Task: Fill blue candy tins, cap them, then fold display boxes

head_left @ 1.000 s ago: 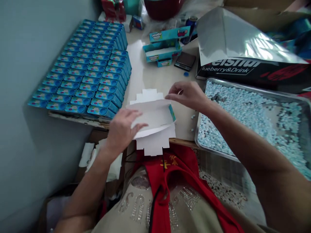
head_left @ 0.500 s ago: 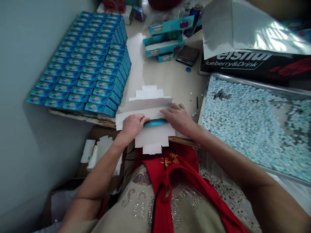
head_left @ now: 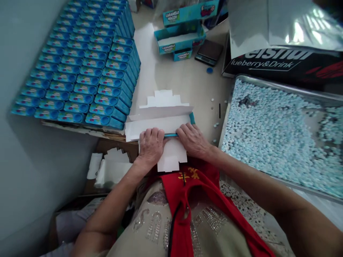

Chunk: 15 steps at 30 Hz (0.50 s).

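Note:
A partly folded cardboard box (head_left: pixel 160 125), white inside with blue showing on its outer side, lies at the table's front edge. My left hand (head_left: pixel 151 144) grips its near fold, fingers curled over the top and thumb below. My right hand (head_left: pixel 193 140) pinches the same fold farther right, with a narrow blue strip visible between both hands. The far panel stands up at an angle, and its notched flap (head_left: pixel 164 98) points away from me. A near flap (head_left: pixel 168 162) hangs over the edge in front of my red apron (head_left: pixel 174 180).
Several blue packs (head_left: pixel 77 67) stand in rows at the left. Assembled blue boxes (head_left: pixel 179 39) and a small scale (head_left: pixel 209 53) sit at the back. On the right, a metal tray (head_left: pixel 257 84) holds pale blue candies (head_left: pixel 273 132), beside a black carton (head_left: pixel 268 66).
Both hands have shifted to the box's near fold, my left fingers now curled over it. The right hand has come down from the far panel, and the blue strip between them looks narrower.

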Tool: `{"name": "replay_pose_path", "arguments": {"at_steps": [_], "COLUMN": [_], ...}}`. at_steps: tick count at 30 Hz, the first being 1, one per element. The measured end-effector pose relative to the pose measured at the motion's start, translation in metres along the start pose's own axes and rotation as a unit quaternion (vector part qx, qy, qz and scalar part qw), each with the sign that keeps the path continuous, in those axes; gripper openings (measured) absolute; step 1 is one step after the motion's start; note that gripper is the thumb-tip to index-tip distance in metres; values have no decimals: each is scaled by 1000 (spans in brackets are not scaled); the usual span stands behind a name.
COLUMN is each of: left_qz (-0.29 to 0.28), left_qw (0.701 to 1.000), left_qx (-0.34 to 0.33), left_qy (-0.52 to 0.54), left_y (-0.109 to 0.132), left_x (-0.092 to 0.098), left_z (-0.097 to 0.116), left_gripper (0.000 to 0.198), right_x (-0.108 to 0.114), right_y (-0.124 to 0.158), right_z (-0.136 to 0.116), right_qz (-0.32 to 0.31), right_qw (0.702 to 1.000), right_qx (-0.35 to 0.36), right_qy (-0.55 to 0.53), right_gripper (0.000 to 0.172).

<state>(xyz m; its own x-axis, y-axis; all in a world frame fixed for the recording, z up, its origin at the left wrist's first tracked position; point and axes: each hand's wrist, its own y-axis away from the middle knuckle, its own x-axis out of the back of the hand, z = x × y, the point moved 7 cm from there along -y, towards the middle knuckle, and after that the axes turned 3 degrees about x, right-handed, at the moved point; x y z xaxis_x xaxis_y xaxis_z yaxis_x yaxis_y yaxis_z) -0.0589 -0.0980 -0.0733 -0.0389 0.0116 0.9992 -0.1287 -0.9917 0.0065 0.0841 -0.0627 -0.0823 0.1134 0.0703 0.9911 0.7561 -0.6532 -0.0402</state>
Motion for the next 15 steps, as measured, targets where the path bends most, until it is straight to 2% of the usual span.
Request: {"name": "replay_pose_path", "arguments": {"at_steps": [3,8,11,15], "left_qz": [-41,-99,-122,-94], "left_qw": [999,994,989,990], "left_qx": [-2,3,-15,-74], "left_qy": [-8,48,85,74], "left_y": [-15,-29,-24,-14], "left_x": [-3,-5,-6,-5], "left_z": [-5,-29,-28,-9], "left_gripper": [42,43,40,23], "right_x": [-2,0,5,3], "right_y": [-7,-20,-19,-15], "right_z": [0,13,12,2], "right_qz": [-29,-126,-157,-138], "right_qw": [999,989,986,987], "right_qx": [-29,-76,-31,50], "right_qy": [17,-7,-45,-65], "right_gripper": [34,43,35,23]}}
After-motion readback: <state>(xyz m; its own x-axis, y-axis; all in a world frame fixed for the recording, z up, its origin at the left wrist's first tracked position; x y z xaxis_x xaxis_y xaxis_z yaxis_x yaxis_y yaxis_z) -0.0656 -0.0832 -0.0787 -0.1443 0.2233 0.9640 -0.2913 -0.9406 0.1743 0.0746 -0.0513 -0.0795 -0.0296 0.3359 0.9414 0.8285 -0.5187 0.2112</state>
